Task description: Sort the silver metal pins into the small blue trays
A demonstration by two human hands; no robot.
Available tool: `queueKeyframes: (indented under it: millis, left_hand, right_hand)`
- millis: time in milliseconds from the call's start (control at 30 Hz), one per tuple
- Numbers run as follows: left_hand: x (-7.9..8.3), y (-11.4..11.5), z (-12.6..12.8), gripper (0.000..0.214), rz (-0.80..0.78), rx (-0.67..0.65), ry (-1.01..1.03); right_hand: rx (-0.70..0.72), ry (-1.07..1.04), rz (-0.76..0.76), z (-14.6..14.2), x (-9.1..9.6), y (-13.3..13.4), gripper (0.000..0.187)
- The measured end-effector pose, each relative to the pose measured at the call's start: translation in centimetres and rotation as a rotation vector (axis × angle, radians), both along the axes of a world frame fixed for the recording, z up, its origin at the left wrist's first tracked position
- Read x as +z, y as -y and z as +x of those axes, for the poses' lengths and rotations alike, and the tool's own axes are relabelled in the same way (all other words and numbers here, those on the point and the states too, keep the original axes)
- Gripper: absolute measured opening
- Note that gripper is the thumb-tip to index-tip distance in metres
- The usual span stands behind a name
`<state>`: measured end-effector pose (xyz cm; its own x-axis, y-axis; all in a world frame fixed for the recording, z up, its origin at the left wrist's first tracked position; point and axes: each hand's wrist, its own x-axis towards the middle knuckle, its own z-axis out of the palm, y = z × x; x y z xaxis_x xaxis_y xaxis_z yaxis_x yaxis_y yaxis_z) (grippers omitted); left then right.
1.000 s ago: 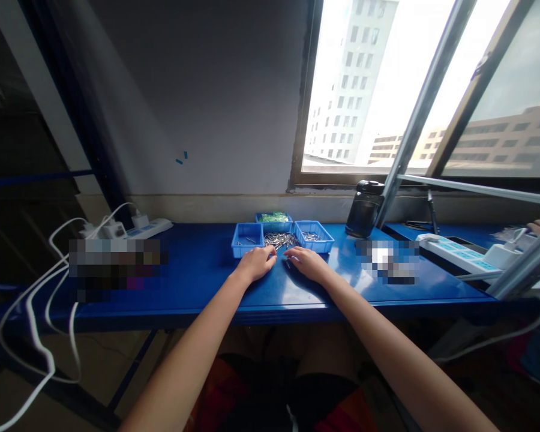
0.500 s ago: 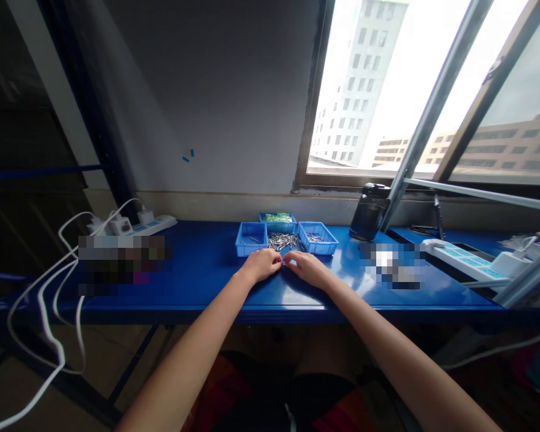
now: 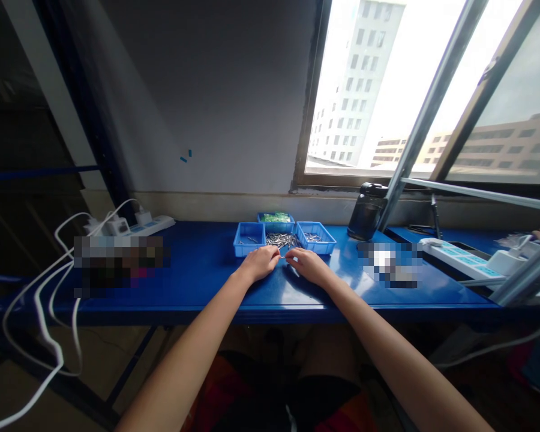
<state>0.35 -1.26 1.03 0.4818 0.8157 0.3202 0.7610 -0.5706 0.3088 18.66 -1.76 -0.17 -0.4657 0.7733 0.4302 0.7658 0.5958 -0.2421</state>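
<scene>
Two front bins (image 3: 247,250) (image 3: 320,247) hold a few metal pieces (image 3: 313,238); one rear bin (image 3: 276,227), green packets (image 3: 274,218). Metal heap (image 3: 282,240) between. Left hand (image 3: 261,263), right hand (image 3: 309,265): fingers pinch one slim piece (image 3: 283,258).

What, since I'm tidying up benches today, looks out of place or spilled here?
Small metal pieces lie piled between the blue bins rather than inside one; whether spilled or placed there, I can't tell. White cables hang in loose loops at the blue table's left side, looking untidy.

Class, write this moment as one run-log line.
left hand, right hand: at thin piece | metal pieces: heaped between left tray and right tray
</scene>
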Motion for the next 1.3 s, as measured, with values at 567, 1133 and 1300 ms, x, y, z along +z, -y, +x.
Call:
queueKeyframes:
  millis: [567, 1133, 1300]
  left_hand:
    - [0.17, 0.17, 0.09, 0.021, 0.008, -0.039, -0.009]
    - [-0.09, -0.33, 0.04, 0.026, 0.058, -0.079, 0.039]
    - [0.31, 0.12, 0.12, 0.026, 0.053, -0.079, 0.035]
  right_hand:
    - [0.050, -0.035, 0.035, 0.06, 0.00, 0.00, 0.022]
    - [0.039, -0.034, 0.037, 0.18, -0.42, -0.42, 0.023]
    - [0.045, -0.009, 0.033, 0.17, -0.45, -0.46, 0.022]
